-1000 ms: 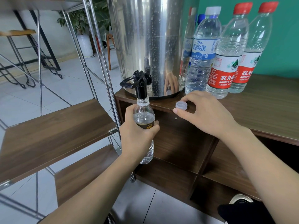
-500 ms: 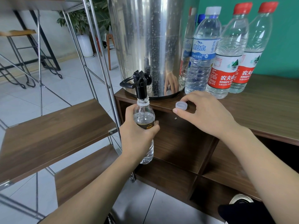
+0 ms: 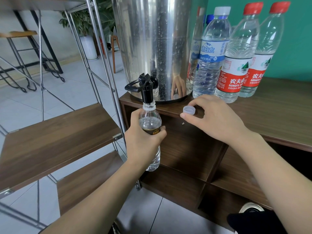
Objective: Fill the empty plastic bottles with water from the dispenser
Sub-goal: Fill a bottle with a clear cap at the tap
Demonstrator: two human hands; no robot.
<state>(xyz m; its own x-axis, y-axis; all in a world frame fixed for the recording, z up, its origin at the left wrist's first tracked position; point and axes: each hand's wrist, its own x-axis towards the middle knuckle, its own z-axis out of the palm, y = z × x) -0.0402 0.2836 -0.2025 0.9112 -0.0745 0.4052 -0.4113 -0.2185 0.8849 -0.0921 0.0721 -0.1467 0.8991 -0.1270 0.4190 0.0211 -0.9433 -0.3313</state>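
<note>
Both of my hands were busy at the tall stainless-steel water dispenser (image 3: 157, 48). My left hand (image 3: 143, 142) was wrapped round the middle of a clear plastic bottle with a dark label (image 3: 150, 125), fingers curled fully about it, holding it upright with its open mouth right under the dispenser's black plastic tap (image 3: 145, 88). My right hand (image 3: 214, 119) rested just right of the tap on the dark wooden cabinet top (image 3: 278, 112), thumb and fingertips pinching a small white screw cap (image 3: 189, 110) lying there open side up. Right of the dispenser, four capped bottles showed: a white-capped, blue-labelled one (image 3: 212, 53), two with red caps and red-and-white labels (image 3: 236, 61) (image 3: 260, 65), and another partly hidden behind. Left of the dispenser stood a metal-framed rack with brown wooden shelves (image 3: 55, 132).
</note>
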